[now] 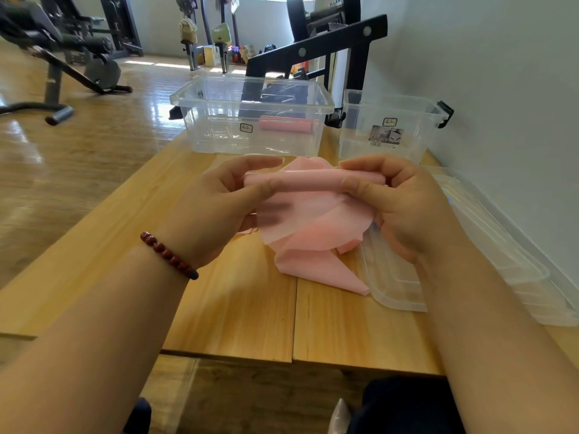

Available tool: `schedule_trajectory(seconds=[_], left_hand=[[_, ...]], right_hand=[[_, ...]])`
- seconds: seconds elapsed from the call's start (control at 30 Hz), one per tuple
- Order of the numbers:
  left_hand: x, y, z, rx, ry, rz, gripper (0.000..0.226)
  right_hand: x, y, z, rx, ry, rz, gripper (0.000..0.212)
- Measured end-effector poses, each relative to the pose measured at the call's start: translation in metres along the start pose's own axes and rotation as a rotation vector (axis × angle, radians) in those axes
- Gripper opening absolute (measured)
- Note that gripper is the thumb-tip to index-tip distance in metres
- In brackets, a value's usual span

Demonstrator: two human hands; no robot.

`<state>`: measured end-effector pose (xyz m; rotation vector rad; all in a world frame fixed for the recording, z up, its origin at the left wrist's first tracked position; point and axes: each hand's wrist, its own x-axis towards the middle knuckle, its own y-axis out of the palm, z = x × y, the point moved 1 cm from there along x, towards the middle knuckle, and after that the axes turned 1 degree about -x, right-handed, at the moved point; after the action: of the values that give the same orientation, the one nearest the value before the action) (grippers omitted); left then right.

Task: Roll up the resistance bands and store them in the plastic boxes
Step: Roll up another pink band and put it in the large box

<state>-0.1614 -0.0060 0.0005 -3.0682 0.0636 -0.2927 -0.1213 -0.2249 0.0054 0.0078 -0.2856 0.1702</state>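
Pink resistance band point(313, 214): rolled top edge pinched at either end by left hand point(219, 198) and right hand point(398, 202), tail draping onto wooden table point(235, 308). Behind: clear plastic box point(219, 130) holding rolled pink band point(285, 124); smaller clear box point(354, 136) beside it. Clear lids point(391, 286) at right, partly hidden by the right hand.

Light wooden bench point(235, 324): its left half and near edge are bare, open to reach. In the middle, the left hand point(216, 211) and right hand point(407, 208) grip a loose pink resistance band point(313, 261), whose heap covers the wood below them. Clear plastic lids point(394, 289) fill the right side up to the white wall point(517, 120). At the far edge stand a large clear plastic box point(219, 133), open-topped, with a rolled pink band point(285, 124) at its right end, and just beside it a smaller clear plastic box point(407, 148), also open. A narrow bare strip separates hands and boxes.
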Motion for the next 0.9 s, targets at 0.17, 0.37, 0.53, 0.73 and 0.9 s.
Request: schedule_trajectory(seconds=[0.17, 0.37, 0.53, 0.73, 0.9], left_hand=[[-0.0006, 0.0016, -0.0034, -0.023, 0.027, -0.068, 0.037], [0.0004, 0.0014, -0.0022, -0.064, 0.069, -0.096, 0.027], [0.0007, 0.0026, -0.0009, -0.054, 0.026, -0.058, 0.040], [0.0021, 0.0033, -0.0010, -0.048, 0.056, -0.131, 0.031], [0.0080, 0.0044, -0.0069, -0.077, 0.080, -0.149, 0.028]], right_hand=[[0.0001, 0.0013, -0.0012, -0.006, -0.060, 0.007, 0.025], [-0.0016, 0.0005, -0.0017, -0.094, 0.039, 0.047, 0.024], [-0.0019, 0.0018, -0.0001, -0.079, -0.043, -0.007, 0.021], [-0.0033, 0.0031, 0.0013, -0.043, -0.037, 0.024, 0.020], [-0.0048, 0.0024, 0.0060, -0.069, -0.035, -0.061, 0.026]])
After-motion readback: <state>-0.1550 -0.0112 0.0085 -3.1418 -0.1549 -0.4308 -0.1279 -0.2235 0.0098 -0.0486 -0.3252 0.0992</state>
